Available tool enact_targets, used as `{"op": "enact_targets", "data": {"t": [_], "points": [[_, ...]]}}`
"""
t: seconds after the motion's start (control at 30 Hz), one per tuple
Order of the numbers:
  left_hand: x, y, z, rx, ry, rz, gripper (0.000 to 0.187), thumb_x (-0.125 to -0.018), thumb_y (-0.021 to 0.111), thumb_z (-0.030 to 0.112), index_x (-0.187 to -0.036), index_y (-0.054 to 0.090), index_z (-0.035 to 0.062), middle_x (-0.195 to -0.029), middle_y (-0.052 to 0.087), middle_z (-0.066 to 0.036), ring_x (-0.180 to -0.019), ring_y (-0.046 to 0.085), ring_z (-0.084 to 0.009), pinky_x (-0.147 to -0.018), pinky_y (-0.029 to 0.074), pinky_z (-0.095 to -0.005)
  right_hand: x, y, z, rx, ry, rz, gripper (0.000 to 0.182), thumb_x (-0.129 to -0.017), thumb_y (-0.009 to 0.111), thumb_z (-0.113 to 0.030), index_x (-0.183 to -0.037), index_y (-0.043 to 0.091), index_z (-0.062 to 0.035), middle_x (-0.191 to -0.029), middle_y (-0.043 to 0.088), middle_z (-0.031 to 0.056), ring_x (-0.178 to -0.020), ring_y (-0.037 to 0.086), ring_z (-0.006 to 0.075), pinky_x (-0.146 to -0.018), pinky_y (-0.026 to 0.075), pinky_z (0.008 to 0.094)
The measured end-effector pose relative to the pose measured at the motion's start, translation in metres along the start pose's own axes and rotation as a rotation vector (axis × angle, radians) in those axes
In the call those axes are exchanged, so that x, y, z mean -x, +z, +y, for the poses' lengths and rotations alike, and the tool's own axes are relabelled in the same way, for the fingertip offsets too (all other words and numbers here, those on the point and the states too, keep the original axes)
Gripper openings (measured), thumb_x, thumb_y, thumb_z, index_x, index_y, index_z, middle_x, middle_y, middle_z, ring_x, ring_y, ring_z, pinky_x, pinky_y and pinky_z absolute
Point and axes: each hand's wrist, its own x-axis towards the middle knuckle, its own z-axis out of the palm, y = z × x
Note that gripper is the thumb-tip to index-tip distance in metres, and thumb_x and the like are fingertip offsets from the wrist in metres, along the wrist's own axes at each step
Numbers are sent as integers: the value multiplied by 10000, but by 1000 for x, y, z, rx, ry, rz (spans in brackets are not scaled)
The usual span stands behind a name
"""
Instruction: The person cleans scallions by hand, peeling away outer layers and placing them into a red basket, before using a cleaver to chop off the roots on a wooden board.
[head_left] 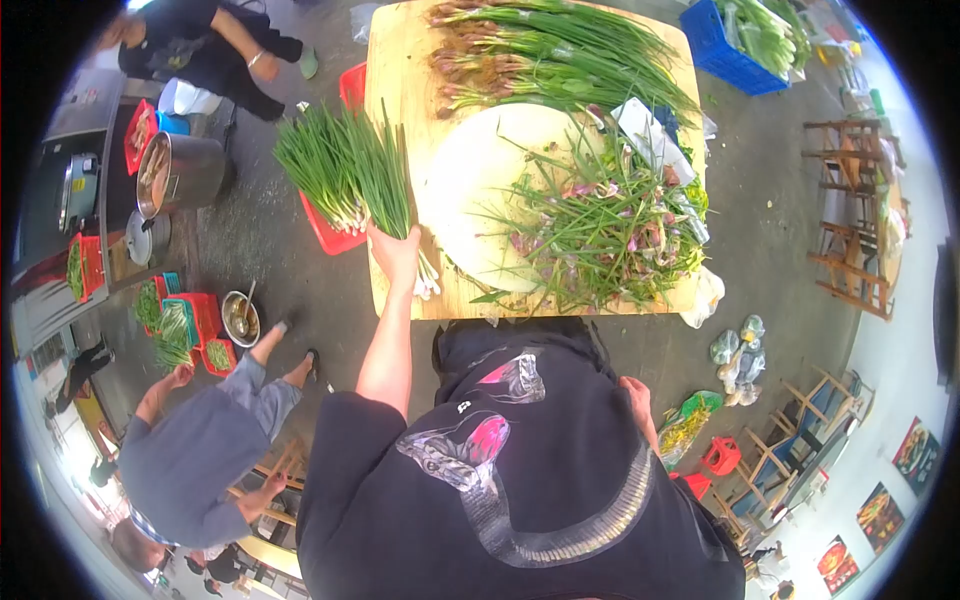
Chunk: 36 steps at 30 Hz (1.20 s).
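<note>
My left hand [397, 255] is closed around the white lower stems of a bunch of green onions [385, 175], at the left edge of the wooden table [390, 60]. Beside that bunch, more green onions [318, 165] lie in a red basket [335, 238]. My right hand [638, 398] hangs low by my right side; its fingers are not clear. On the table, a pale round cutting board [465, 190] is partly covered by a heap of onion trimmings [610, 225]. Untrimmed green onions with brownish root ends [560, 50] lie along the far side.
A flat white rectangular object [652, 140] rests on the heap. Left stand a large metal pot [190, 172] and a metal bowl [240, 318]. Two people are nearby at the left, one in a grey shirt [195, 460]. A blue crate [735, 55] stands far right; bags [740, 360] lie on the floor.
</note>
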Motion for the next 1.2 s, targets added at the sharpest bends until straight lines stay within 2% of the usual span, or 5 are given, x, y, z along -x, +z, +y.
{"op": "enact_targets", "data": {"t": [0.13,0.7,0.83,0.9,1.2], "points": [[3,9,-18,-9,-1,-2,1023,-814,853,214,-1568,257,-137,-1612,326,-335,-1519,310,-445,-1263,255,-491,5,8,-42,-103,-12,26,392,-1023,676,-322,-1227,705,11,-1037,745,53,-852,688,139,-753,537,287],[31,36,46,-185,283,73,887,-919,751,226,-1611,251,-13,-1667,101,-370,-1561,132,-516,-1259,165,-608,1,-1,-333,-52,-674,145,323,-1049,678,-209,-1277,696,19,-1068,771,73,-991,705,131,-910,537,294],[52,52,51,-216,352,17,862,-916,751,222,-1604,278,4,-1654,121,-383,-1542,161,-534,-1239,184,-625,5,51,-376,558,-1128,246,389,-887,814,-208,-1227,723,-43,-1159,746,111,-1146,680,283,-1050,497,421],[63,53,57,-233,392,-32,847,-917,748,217,-1597,292,2,-1651,130,-385,-1539,165,-538,-1239,189,-622,3,79,-384,701,-1321,66,443,-861,819,-255,-1243,709,-60,-1260,705,136,-1287,595,326,-1168,397,519],[80,62,61,-249,467,-99,723,-936,721,170,-1547,377,-6,-1645,149,-376,-1532,187,-547,-1242,225,-599,-2,154,-368,1259,-1452,-206,713,-812,822,-364,-1440,590,-117,-1555,500,150,-1506,374,363,-1281,167,623]]}}
